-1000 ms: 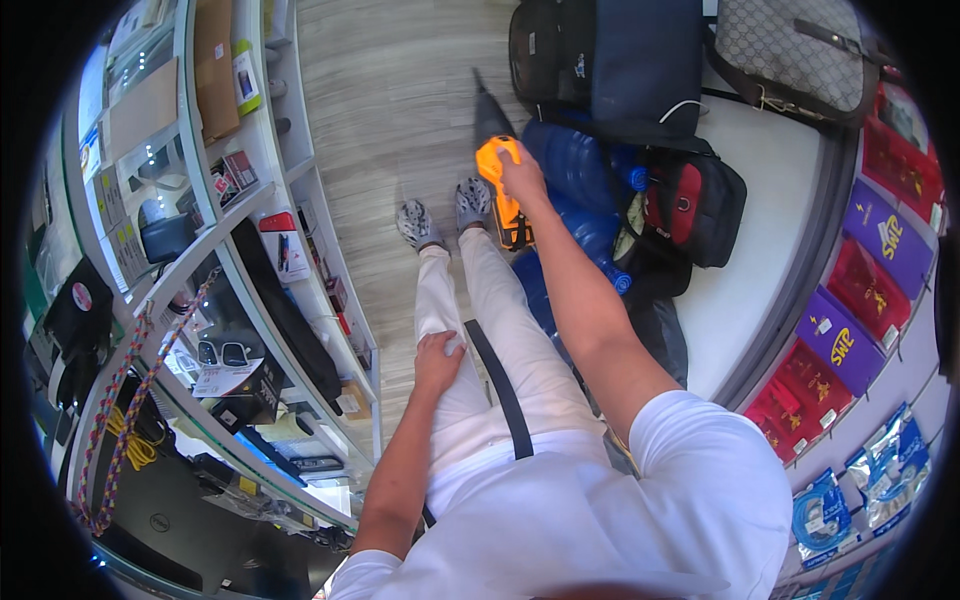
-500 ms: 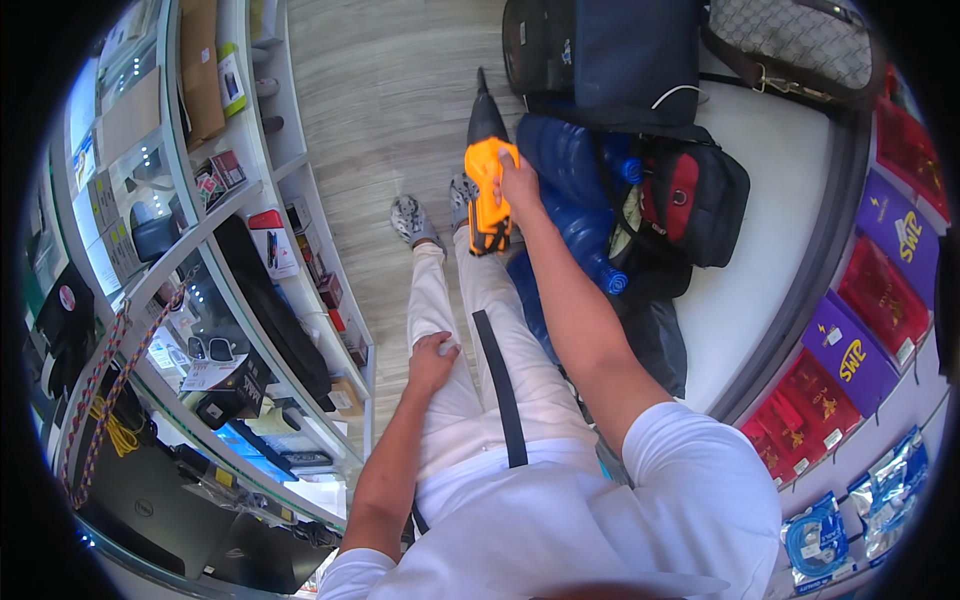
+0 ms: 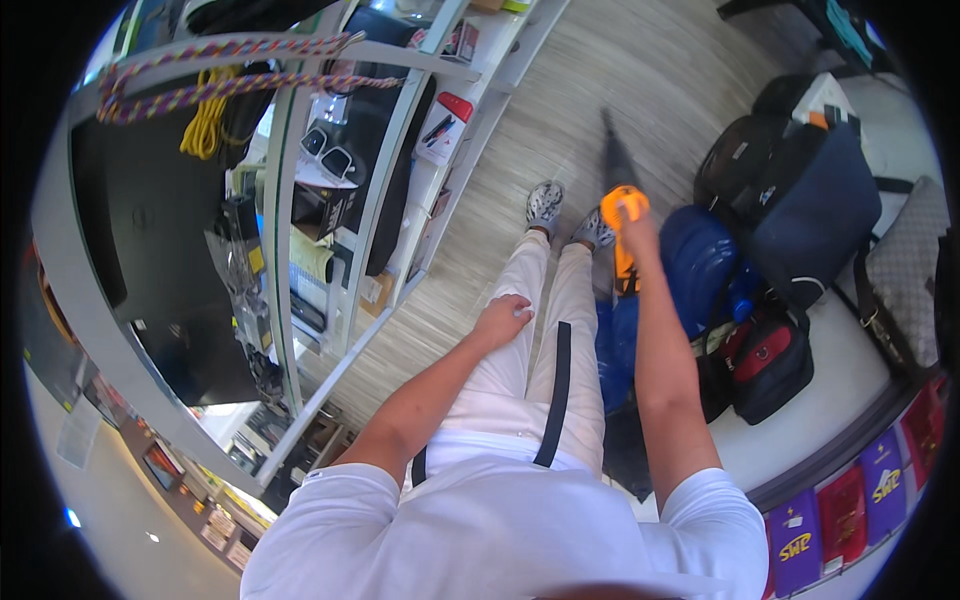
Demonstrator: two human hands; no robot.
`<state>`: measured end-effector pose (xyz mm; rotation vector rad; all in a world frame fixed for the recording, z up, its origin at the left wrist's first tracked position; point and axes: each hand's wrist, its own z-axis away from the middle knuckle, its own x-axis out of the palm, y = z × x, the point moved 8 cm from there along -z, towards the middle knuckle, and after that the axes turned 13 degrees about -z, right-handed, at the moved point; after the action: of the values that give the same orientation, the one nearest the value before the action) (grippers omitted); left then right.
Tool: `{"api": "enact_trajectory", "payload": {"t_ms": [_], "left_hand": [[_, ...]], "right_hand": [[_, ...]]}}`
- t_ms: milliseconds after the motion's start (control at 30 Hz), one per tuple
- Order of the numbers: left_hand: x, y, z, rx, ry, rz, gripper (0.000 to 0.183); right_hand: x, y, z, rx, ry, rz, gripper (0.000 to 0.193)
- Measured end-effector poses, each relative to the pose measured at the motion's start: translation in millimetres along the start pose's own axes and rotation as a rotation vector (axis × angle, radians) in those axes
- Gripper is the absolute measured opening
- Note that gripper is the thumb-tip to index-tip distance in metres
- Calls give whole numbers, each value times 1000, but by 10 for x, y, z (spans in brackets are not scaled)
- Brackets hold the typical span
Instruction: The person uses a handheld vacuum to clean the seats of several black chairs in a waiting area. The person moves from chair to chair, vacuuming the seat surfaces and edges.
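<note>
My right hand (image 3: 640, 237), arm stretched forward, is closed round the handle of an orange handheld blower (image 3: 622, 205). The blower's black tapered nozzle (image 3: 615, 150) points away from me, over the floor, and is smeared by motion. My left hand (image 3: 504, 322) lies on my left thigh, on the off-white trousers (image 3: 500, 395), fingers stretched over the cloth and nothing seen in them. A black strap (image 3: 557, 395) hangs down over my right thigh. Beside the blower, on the right, sit large blue plastic water bottles (image 3: 690, 265).
To the left stand glass display shelves (image 3: 290, 270) with sunglasses (image 3: 328, 153), boxes and a braided rope (image 3: 230, 95). Dark bags (image 3: 815, 205) and a black-and-red backpack (image 3: 765, 355) crowd the right, near a patterned bag (image 3: 905, 280). Purple and red packages (image 3: 845, 515) line the lower right. Grey wood-look floor (image 3: 560, 110) lies ahead.
The view has turned left, so the shelves fill more of it and the bags sit farther right. The blower stays in my right hand; my left hand stays on my thigh.
</note>
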<state>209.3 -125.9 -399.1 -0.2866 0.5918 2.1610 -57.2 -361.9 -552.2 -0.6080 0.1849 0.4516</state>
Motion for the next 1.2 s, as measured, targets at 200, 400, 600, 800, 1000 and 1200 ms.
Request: {"api": "enact_trajectory", "payload": {"t_ms": [200, 400, 600, 800, 1000, 1200], "left_hand": [[-45, 68, 173, -103, 160, 227, 36], [-116, -266, 669, -278, 163, 373, 48], [-583, 483, 1033, -104, -77, 961, 92], [-1427, 1789, 1531, 248, -193, 1558, 108], [-2215, 1692, 1498, 243, -31, 1714, 88], [-2645, 1259, 1075, 324, 212, 1695, 81]], "right_hand": [[1065, -131, 651, -40, -275, 313, 88], [780, -814, 1324, -104, -412, 412, 87], [-579, -1999, 3445, -31, -589, 175, 73], [-934, -3126, 5235, -746, -495, 486, 72], [-364, -3309, 5287, -841, -473, 760, 60], [332, -3485, 4809, -881, -516, 898, 56]]}}
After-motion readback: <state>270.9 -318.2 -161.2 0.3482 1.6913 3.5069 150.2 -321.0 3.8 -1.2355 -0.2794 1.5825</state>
